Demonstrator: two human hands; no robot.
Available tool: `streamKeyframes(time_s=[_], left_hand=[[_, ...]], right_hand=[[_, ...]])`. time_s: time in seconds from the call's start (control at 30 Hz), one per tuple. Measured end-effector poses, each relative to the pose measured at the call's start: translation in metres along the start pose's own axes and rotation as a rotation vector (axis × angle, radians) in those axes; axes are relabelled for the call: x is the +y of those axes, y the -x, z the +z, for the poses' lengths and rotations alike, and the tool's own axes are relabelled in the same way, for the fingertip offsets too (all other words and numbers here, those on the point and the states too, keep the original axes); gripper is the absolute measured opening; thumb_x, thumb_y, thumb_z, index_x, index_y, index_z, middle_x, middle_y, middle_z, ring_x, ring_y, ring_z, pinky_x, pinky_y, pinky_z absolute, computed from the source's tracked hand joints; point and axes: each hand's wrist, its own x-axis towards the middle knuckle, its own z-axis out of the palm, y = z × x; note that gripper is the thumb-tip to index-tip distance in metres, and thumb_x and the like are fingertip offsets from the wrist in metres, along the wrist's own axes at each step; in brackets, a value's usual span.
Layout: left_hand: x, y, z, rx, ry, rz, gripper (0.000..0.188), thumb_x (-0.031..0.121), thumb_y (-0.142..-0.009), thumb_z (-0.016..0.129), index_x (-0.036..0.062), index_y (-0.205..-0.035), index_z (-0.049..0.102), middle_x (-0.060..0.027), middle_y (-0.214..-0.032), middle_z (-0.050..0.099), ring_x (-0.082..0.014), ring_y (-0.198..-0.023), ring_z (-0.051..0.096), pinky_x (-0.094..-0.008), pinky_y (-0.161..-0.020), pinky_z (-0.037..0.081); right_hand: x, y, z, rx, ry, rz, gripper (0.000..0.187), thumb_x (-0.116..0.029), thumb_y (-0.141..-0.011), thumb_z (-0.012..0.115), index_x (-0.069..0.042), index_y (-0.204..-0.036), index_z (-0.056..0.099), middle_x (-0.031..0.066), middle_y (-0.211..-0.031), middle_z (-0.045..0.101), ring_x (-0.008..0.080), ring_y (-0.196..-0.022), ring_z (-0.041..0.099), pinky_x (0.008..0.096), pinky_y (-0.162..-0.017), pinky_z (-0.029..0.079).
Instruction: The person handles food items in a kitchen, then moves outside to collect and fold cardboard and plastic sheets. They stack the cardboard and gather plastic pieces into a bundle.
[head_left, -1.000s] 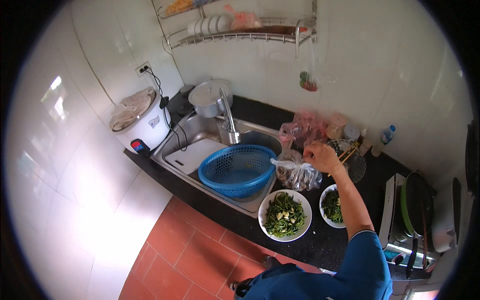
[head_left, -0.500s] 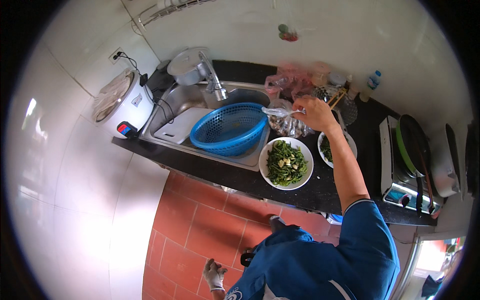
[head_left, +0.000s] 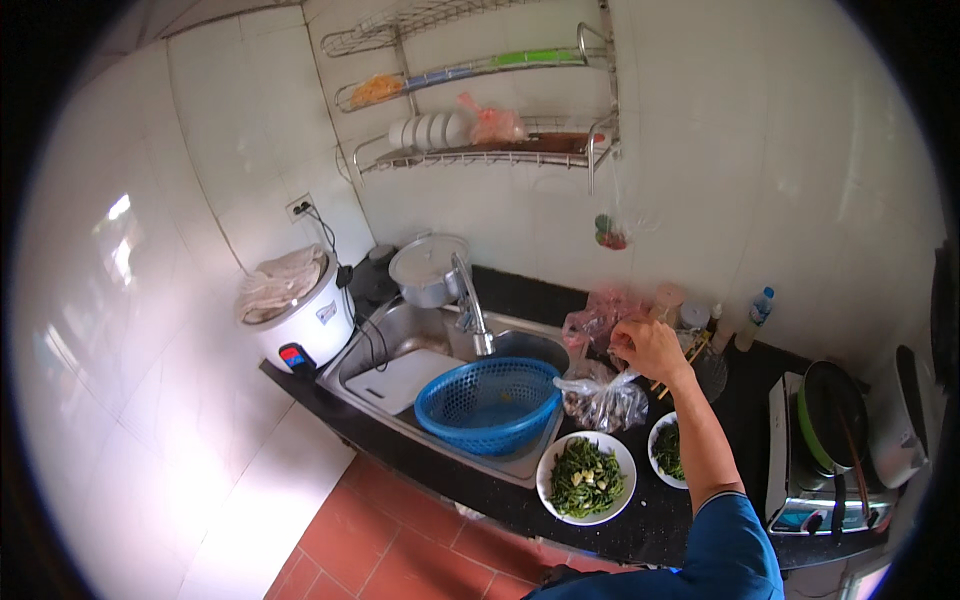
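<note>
My right hand (head_left: 650, 347) reaches over the black counter with its fingers bent together. It is just above a clear plastic bag (head_left: 606, 405) of lumpy contents and beside a crumpled pink plastic bag (head_left: 588, 328). What the fingertips pinch, if anything, I cannot make out. Nearer to me stands a white plate (head_left: 544, 478) of cooked greens (head_left: 584, 482) topped with pale pieces. Another white plate (head_left: 655, 465) of greens is partly hidden by my right forearm. My left hand is out of view.
A blue plastic basket (head_left: 488, 438) sits over the sink (head_left: 400, 325), by the faucet (head_left: 476, 315). A white rice cooker (head_left: 318, 325) stands left; a gas stove (head_left: 783, 455) with a pan (head_left: 832, 410) stands right. Jars and a bottle (head_left: 757, 315) line the wall under a wire rack (head_left: 480, 157).
My right hand has let go of the clear bag's gathered top and moved back toward the pink bag. The view has tilted up, showing the rack; my left hand has left the picture.
</note>
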Motion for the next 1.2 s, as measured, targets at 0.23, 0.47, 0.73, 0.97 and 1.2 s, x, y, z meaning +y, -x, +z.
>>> streamKeyframes(time_s=[0.23,0.47,0.73,0.97,1.2], left_hand=[[-0.003,-0.077,0.006,-0.160,0.263,-0.386,0.019,0.026,-0.083,0.065,0.0079,-0.087,0.065,-0.0044,-0.063,0.057,-0.0217,-0.054,0.055,-0.0364,-0.049,0.047],[-0.002,-0.180,-0.038,-0.202,0.397,-0.519,0.020,0.027,-0.085,0.064,0.0074,-0.086,0.066,-0.0043,-0.060,0.057,-0.0202,-0.051,0.055,-0.0348,-0.048,0.047],[-0.014,-0.245,-0.053,-0.228,0.393,-0.563,0.021,0.027,-0.086,0.063,0.0067,-0.084,0.067,-0.0041,-0.055,0.057,-0.0185,-0.049,0.055,-0.0331,-0.047,0.046],[0.000,-0.332,-0.030,-0.273,0.440,-0.635,0.020,0.026,-0.085,0.063,0.0069,-0.088,0.067,-0.0051,-0.060,0.058,-0.0194,-0.052,0.057,-0.0343,-0.049,0.047],[0.013,-0.439,-0.034,-0.342,0.423,-0.649,0.020,0.024,-0.083,0.064,0.0070,-0.092,0.067,-0.0060,-0.064,0.060,-0.0202,-0.056,0.058,-0.0356,-0.052,0.048]], right_hand=[[-0.036,-0.032,-0.015,0.197,0.053,-0.044,0.010,-0.016,-0.080,0.065,-0.009,-0.086,0.068,0.0112,-0.084,0.068,0.0336,-0.077,0.066,0.0429,-0.068,0.053],[-0.118,-0.076,-0.051,0.321,0.130,-0.123,0.010,-0.016,-0.080,0.068,-0.007,-0.085,0.066,0.0111,-0.078,0.065,0.0302,-0.070,0.065,0.0397,-0.063,0.052],[-0.173,-0.210,-0.123,0.572,0.355,-0.330,0.012,-0.019,-0.083,0.068,-0.008,-0.087,0.065,0.0095,-0.077,0.066,0.0297,-0.068,0.064,0.0396,-0.062,0.050],[-0.204,-0.335,-0.151,0.714,0.669,-0.273,0.014,-0.024,-0.088,0.063,-0.011,-0.093,0.067,0.0089,-0.079,0.068,0.0296,-0.068,0.063,0.0404,-0.062,0.049],[-0.232,-0.451,-0.115,0.634,0.776,-0.199,0.018,-0.031,-0.089,0.062,-0.015,-0.095,0.069,0.0085,-0.083,0.070,0.0304,-0.077,0.066,0.0423,-0.069,0.052]])
